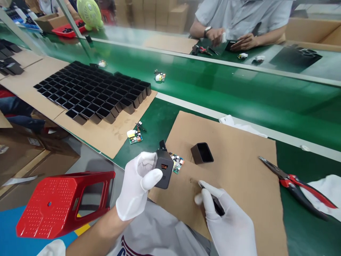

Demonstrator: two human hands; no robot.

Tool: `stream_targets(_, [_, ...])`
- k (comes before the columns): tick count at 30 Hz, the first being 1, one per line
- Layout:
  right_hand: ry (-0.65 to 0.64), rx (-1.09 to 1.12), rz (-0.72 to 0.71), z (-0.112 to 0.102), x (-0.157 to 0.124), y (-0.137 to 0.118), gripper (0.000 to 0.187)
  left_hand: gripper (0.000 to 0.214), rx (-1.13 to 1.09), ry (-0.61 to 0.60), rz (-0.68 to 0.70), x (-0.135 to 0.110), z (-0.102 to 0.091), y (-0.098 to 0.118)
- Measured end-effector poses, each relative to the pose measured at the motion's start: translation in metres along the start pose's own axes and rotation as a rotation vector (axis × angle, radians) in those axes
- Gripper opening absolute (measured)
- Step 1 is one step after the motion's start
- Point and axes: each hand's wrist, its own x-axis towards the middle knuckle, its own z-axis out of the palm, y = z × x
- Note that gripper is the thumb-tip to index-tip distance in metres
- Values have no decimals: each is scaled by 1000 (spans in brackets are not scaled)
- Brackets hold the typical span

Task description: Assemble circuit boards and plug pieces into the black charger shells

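The left hand point(138, 186) holds a black box point(165, 176) by the brown card point(242, 170); the right hand point(230, 218) pinches a dark tool point(218, 207). That box may be done; an open box point(198, 155) and bare board point(178, 163) seem left.

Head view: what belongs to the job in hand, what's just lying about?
Likely in the job:
block, in left hand
dark tool, in right hand
board, partly hidden
open case, on cardboard
case rows

Likely just lying about:
stool
fan
pliers, unheld; could be a job tool
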Motion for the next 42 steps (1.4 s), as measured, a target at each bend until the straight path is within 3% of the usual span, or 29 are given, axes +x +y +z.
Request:
stream_targets(4, [56,199,-58,-14,-3,-28,18,53,30,21,25,1,0,-4])
stream_targets(7, [60,251,-146,-27,-2,-53,17,54,55,47,41,1,0,-5])
stream_targets(12, [-42,268,-138,-32,6,-78,17,43,206,100,211,-2,0,-3])
stream_targets(22, [56,182,-148,-17,7,-78,18,47,511,228,505,-9,-6,-16])
stream_targets(29, [77,132,-182,-14,8,-78,25,47,664,276,602,-10,-8,-23])
stream_targets(36, [-63,40,-254,-19,18,-84,37,46,816,315,697,-13,-10,-27])
stream_targets(42, [-72,57,-244,-17,19,-82,38,44,857,308,710,-15,-9,-29])
